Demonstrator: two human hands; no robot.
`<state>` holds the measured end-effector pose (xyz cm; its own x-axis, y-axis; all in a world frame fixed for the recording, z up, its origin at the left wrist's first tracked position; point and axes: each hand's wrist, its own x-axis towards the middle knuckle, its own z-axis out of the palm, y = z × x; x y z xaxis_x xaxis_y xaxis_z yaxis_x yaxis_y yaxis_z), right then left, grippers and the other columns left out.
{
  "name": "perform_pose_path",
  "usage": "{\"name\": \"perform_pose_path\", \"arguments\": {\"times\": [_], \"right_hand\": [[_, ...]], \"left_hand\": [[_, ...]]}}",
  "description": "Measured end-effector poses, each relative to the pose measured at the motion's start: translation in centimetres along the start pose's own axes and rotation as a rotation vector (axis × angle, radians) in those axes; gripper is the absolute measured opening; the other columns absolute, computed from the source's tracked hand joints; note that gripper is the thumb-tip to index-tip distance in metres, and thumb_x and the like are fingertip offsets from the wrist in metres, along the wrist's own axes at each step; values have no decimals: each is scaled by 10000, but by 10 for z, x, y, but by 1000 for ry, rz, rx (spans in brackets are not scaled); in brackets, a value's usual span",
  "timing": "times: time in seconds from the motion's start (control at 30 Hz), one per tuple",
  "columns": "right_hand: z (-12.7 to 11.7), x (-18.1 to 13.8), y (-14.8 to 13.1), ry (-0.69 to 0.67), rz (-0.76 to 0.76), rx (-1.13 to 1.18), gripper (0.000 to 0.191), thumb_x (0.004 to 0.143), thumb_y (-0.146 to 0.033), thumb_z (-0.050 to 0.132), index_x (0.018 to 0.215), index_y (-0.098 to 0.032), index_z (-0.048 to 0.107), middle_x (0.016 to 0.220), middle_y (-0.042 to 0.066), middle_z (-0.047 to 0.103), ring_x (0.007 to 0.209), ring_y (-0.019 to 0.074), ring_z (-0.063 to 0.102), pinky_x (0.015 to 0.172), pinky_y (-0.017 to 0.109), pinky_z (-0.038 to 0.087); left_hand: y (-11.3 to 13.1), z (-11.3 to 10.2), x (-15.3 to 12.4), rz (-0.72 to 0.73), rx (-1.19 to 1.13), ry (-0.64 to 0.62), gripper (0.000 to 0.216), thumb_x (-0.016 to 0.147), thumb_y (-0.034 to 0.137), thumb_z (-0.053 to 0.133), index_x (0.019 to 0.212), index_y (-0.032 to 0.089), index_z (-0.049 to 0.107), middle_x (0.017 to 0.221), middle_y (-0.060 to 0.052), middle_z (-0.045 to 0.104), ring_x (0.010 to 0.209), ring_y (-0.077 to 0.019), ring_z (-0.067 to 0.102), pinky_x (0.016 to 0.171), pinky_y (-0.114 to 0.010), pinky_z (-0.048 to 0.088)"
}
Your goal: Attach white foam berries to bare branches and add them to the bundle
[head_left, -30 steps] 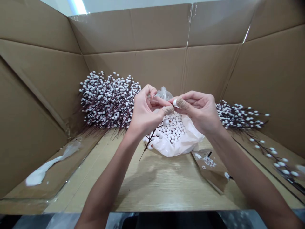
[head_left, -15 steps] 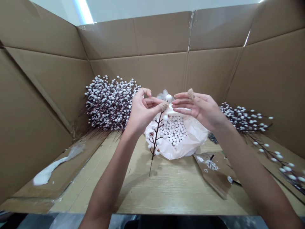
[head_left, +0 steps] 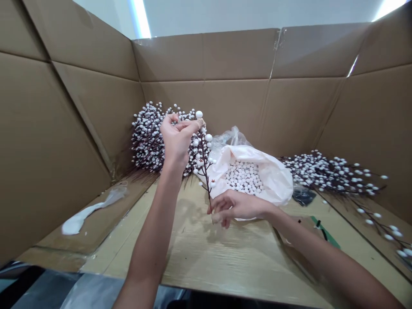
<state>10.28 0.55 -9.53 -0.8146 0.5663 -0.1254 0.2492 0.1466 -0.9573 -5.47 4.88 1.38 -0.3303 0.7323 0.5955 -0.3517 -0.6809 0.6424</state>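
Note:
An artificial berry branch (head_left: 205, 165), a dark brown stem with white balls and small reddish-brown stars, hangs nearly upright. My left hand (head_left: 177, 135) pinches it near the top, just below a large white ball; a beige wrap covers the thumb tip. At the lower end of the stem, the curled fingers of my right hand (head_left: 230, 208) close around it, slightly blurred. Behind the right hand, an opened white plastic bag (head_left: 277, 182) holds many loose white balls (head_left: 244, 177). The right hand hides part of the bag's front edge.
A big heap of berry branches (head_left: 148, 137) leans at the back left. More branches (head_left: 325, 171) lie at the right. Cardboard walls (head_left: 238, 103) enclose the table (head_left: 244, 266). A white plastic strip (head_left: 86, 216) lies left; a dark packet (head_left: 303, 195) sits beside the bag.
My left hand has shifted left with the branch. My right hand has come down from beside the branch's top to its lower stem. The view has turned slightly left.

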Motion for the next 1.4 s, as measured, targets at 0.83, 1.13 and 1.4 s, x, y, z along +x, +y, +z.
{"name": "perform_pose_path", "arguments": {"times": [0.83,1.13,1.4], "right_hand": [[-78,106,-63,664,-246,292,188,705,-236,768,666,-119,626,610,6,596,527,61,537,543,180,488],[-111,218,-116,693,-224,251,216,803,-60,653,610,-96,562,531,-15,526,469,46,500,482,155,468],[-92,302,-139,659,-175,286,154,898,-225,583,979,-94,594,882,35,614,688,101,598,587,230,524]], "left_hand": [[70,-93,32,-185,-338,340,62,695,156,563,715,201,525,892,-43,620,785,-145,610,732,-268,511],[98,-107,19,-33,-375,384,55,727,163,536,762,201,520,866,-32,602,771,-131,600,745,-268,513],[108,-116,15,-26,-392,393,43,742,163,527,769,197,528,851,-34,587,779,-134,587,757,-275,505]]}}
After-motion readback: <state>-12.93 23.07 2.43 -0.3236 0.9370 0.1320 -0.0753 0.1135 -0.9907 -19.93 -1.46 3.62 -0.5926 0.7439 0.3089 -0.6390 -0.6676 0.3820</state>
